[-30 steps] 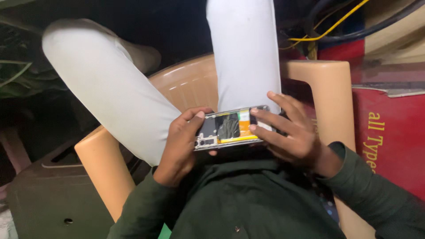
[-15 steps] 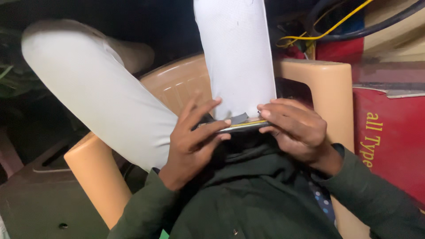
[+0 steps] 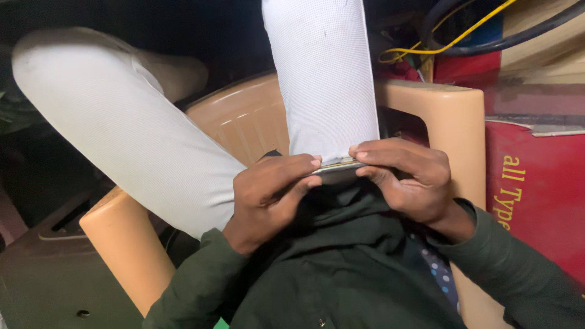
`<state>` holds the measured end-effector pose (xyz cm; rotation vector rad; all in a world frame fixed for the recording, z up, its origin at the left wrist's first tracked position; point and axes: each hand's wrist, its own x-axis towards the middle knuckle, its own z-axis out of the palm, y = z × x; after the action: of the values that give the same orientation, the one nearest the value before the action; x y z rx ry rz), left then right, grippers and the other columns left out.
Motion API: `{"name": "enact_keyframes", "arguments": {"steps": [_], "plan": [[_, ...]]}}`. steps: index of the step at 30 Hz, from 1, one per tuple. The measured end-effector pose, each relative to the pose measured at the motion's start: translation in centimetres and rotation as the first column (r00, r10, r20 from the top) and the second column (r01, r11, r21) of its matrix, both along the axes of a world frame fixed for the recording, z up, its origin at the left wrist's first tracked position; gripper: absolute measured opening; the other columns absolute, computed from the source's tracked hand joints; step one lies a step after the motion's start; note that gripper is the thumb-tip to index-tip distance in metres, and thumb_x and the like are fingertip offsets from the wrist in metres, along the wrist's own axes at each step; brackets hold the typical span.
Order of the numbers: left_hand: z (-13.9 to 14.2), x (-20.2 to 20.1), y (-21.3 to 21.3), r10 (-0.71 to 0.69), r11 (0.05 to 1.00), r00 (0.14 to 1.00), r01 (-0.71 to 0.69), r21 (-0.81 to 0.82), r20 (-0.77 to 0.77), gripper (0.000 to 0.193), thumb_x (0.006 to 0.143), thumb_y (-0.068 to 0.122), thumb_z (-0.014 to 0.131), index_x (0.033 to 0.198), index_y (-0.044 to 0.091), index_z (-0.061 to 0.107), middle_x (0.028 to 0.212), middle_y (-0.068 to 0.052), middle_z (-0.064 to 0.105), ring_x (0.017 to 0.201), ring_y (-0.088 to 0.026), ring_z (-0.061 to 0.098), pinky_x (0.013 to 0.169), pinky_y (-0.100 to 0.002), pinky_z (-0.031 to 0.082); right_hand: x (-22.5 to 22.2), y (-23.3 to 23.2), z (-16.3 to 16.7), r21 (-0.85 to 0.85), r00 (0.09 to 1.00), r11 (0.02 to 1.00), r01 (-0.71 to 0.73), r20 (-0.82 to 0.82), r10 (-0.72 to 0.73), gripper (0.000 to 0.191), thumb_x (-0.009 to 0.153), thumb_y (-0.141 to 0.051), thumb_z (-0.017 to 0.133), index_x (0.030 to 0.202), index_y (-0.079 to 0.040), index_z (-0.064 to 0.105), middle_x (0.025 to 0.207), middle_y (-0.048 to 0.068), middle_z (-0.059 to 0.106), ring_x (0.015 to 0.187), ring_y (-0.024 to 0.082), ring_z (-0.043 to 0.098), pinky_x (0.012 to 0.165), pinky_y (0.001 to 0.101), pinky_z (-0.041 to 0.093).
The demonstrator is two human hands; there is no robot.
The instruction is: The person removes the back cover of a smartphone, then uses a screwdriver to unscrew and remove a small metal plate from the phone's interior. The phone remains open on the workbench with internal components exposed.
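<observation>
A thin opened phone [image 3: 335,166] lies edge-on between both my hands, just above my lap. My left hand [image 3: 271,192] grips its left end, fingers curled over the top edge. My right hand [image 3: 405,176] holds the right end, thumb and fingers pinching the edge. Only a narrow metallic rim of the phone shows; its inner side is hidden. Both hands rest against my right leg in pale trousers [image 3: 323,79], and my dark green jacket [image 3: 341,274] fills the view below.
I sit on a tan plastic chair [image 3: 445,116] with armrests at both sides. My other leg [image 3: 109,128] stretches left. A red board with yellow lettering [image 3: 536,201] stands at the right. Yellow and black cables [image 3: 463,36] run at the top right.
The phone, flat with its circuit boards facing up a second ago, has been tilted edge-on. My left fingers have closed over its top edge and both hands have come closer together.
</observation>
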<state>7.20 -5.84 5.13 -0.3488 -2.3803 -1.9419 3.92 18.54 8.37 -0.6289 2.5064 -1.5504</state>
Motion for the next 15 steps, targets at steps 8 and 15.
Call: {"name": "enact_keyframes", "arguments": {"steps": [8,15], "plan": [[0.3,-0.8,0.0,-0.07,0.997,0.998,0.069,-0.025,-0.012,0.023,0.091,0.008,0.081,0.113,0.005,0.073,0.108,-0.01,0.077,0.092,-0.023,0.076,0.079,-0.031,0.059,-2.4,-1.3,1.6,0.201,0.941,0.96,-0.194,-0.238,0.24,0.029,0.082,-0.008,0.085,0.106,-0.001,0.07,0.107,0.014,0.074,0.105,0.032,0.072,0.093,0.0419,0.054],[0.1,-1.2,0.2,-0.065,0.996,0.997,0.062,0.058,0.044,0.021,0.093,0.004,0.079,0.113,0.004,0.073,0.108,-0.01,0.077,0.094,-0.023,0.077,0.081,-0.03,0.06,-2.7,-1.8,1.0,0.147,0.954,0.967,-0.206,-0.188,0.232,0.026,0.082,-0.001,0.084,0.104,-0.002,0.071,0.1,0.01,0.074,0.096,0.027,0.073,0.086,0.0381,0.051]]}}
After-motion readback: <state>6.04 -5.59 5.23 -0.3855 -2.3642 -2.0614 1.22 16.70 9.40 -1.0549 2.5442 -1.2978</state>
